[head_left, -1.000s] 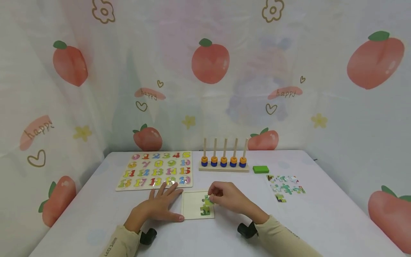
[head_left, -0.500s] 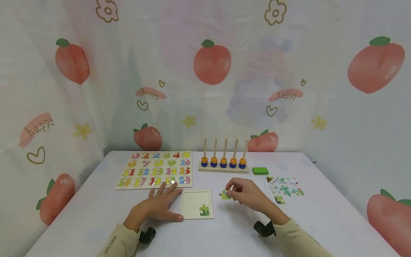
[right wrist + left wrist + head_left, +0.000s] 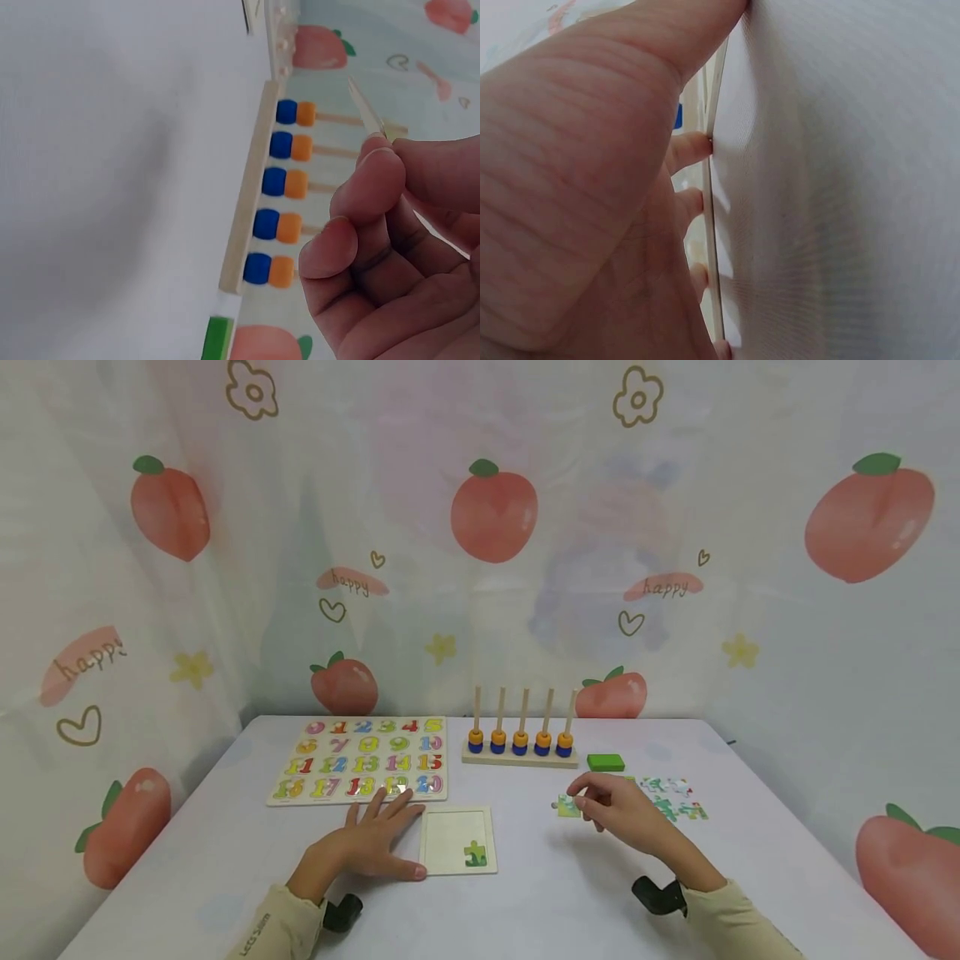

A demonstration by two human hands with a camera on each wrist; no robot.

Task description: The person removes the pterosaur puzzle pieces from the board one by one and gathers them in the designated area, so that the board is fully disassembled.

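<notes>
My right hand (image 3: 622, 810) pinches a green puzzle piece (image 3: 567, 806) between thumb and fingers, above the table to the right of the puzzle tray. In the right wrist view the puzzle piece (image 3: 365, 107) appears edge-on at the fingertips. The square wooden puzzle tray (image 3: 450, 835) lies in front of me with one green puzzle piece (image 3: 476, 853) in its lower right corner. My left hand (image 3: 367, 847) rests with fingers spread; its thumb touches the tray's left edge and its fingertips reach the number board (image 3: 360, 768).
Behind stands a wooden peg rack (image 3: 521, 758) with orange and blue beads on its pegs. A green block (image 3: 606, 763) lies to its right. Several loose puzzle pieces (image 3: 675, 797) lie at the right, partly hidden by my right hand.
My right hand has lifted a green puzzle piece from the tray and carried it rightward towards the loose pieces. The left hand has stayed in place.
</notes>
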